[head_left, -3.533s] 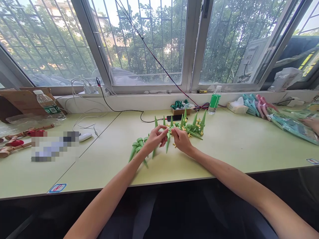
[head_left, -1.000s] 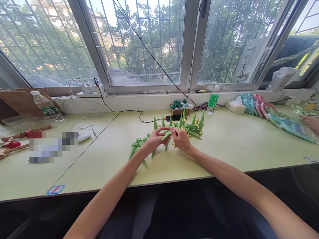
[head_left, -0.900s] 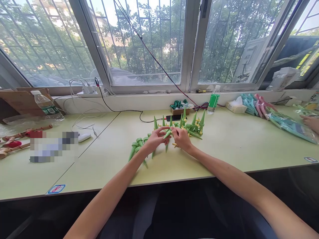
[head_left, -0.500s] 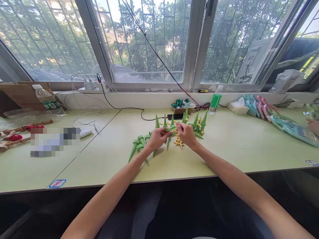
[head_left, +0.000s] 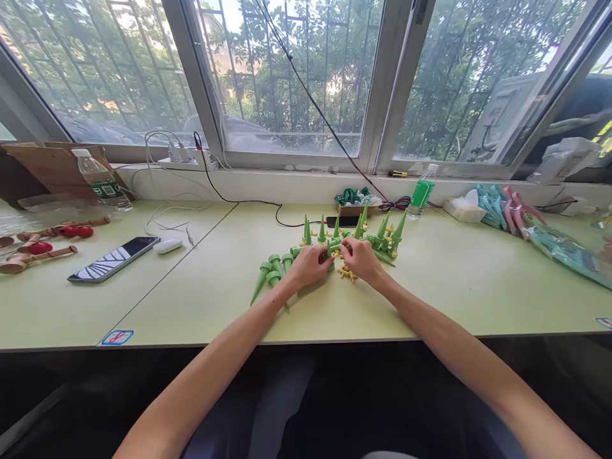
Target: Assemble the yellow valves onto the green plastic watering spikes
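Both my hands meet at the middle of the light green table (head_left: 454, 280). My left hand (head_left: 308, 264) is closed round a green cone-shaped spike (head_left: 329, 250). My right hand (head_left: 361, 260) pinches at the same spike from the right. Small yellow pieces (head_left: 347, 274) lie just below my right hand. Several green spikes (head_left: 270, 274) lie flat to the left of my left hand. More green spikes with yellow parts stand upright (head_left: 387, 233) behind my hands.
A phone (head_left: 113, 258) and white mouse (head_left: 169, 245) lie at left, with wooden and red toys (head_left: 43, 239) and a water bottle (head_left: 101, 180). A green bottle (head_left: 421, 194), tissue pack (head_left: 461, 207) and packaged goods (head_left: 559, 245) are at right. Cables run along the windowsill.
My hands have sunk lower toward the table with the spike, and the spike now points more upright. The view has tilted, so the table sits higher in the picture.
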The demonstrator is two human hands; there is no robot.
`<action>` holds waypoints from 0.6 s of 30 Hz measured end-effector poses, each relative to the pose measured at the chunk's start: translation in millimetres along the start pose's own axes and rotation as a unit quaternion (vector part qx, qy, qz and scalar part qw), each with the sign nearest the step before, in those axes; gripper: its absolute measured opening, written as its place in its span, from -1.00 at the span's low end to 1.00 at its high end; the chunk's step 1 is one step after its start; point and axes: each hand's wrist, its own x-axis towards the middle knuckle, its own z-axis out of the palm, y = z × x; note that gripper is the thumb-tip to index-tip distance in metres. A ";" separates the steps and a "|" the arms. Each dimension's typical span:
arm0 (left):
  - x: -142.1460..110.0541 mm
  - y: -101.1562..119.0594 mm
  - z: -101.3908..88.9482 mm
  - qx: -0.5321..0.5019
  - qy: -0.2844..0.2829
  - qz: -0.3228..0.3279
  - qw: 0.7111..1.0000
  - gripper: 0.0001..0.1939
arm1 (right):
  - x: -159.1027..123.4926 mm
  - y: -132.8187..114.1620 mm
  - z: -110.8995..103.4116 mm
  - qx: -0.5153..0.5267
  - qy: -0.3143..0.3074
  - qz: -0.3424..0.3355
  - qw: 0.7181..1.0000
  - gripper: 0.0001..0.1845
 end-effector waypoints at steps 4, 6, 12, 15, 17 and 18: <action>0.7 -0.1 1.5 -0.006 0.017 -0.015 1.000 -0.71 | -0.2 2.7 1.2 -0.022 -0.065 0.005 0.998 -0.77; 0.8 -0.8 2.1 -0.017 0.026 -0.022 0.999 -0.78 | -1.1 2.5 1.6 -0.039 -0.092 0.016 0.995 -0.76; -0.1 1.0 0.3 -0.036 0.043 -0.016 0.998 -0.78 | -4.0 2.5 3.4 -0.072 -0.124 0.023 0.989 -0.71; -0.1 3.1 -1.0 -0.034 0.045 -0.008 0.998 -0.72 | -4.0 3.7 4.1 -0.065 -0.112 0.010 0.992 -0.72; 0.2 3.4 -1.1 -0.033 0.042 -0.004 0.999 -0.71 | -3.6 4.0 3.9 -0.074 -0.117 0.015 0.990 -0.72; 0.3 3.2 -0.9 -0.033 0.039 -0.001 0.999 -0.71 | -3.4 4.1 3.6 -0.081 -0.123 0.020 0.989 -0.71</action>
